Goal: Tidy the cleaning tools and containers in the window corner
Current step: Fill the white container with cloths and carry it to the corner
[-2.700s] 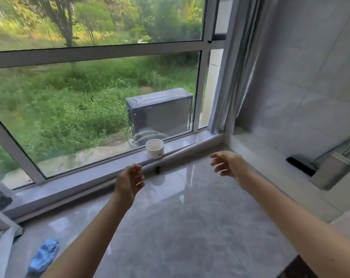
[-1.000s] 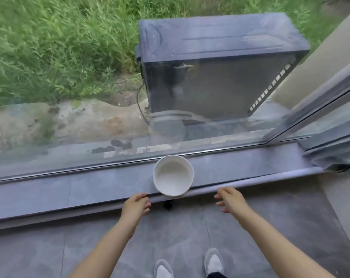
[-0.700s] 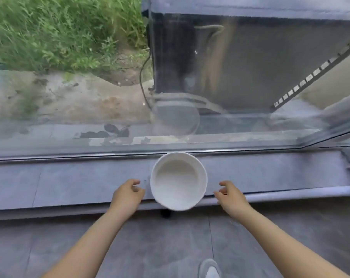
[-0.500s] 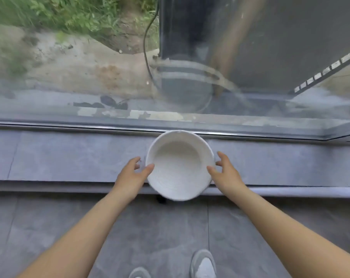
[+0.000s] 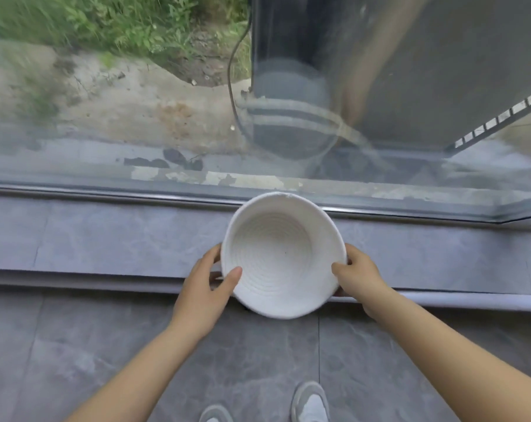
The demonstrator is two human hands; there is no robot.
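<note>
A round white woven rope basket (image 5: pixel 281 257) stands on the grey stone window sill (image 5: pixel 106 239), empty inside. My left hand (image 5: pixel 205 287) grips its left side, thumb hooked over the rim and fingers wrapped around the outer wall. My right hand (image 5: pixel 357 277) clasps its right side the same way. The basket's near edge overhangs the sill's front lip and hides a small dark object on the floor below.
The window glass (image 5: pixel 167 117) rises directly behind the sill, with a dark outdoor unit (image 5: pixel 395 71) and grass beyond it. Grey floor tiles (image 5: pixel 75 345) lie below the sill. The tips of my grey shoes (image 5: pixel 310 403) show at the bottom edge.
I have stepped up to the sill and bent over the basket. Both hands moved in from either side and closed on its rim, where half a second ago they only touched it.
</note>
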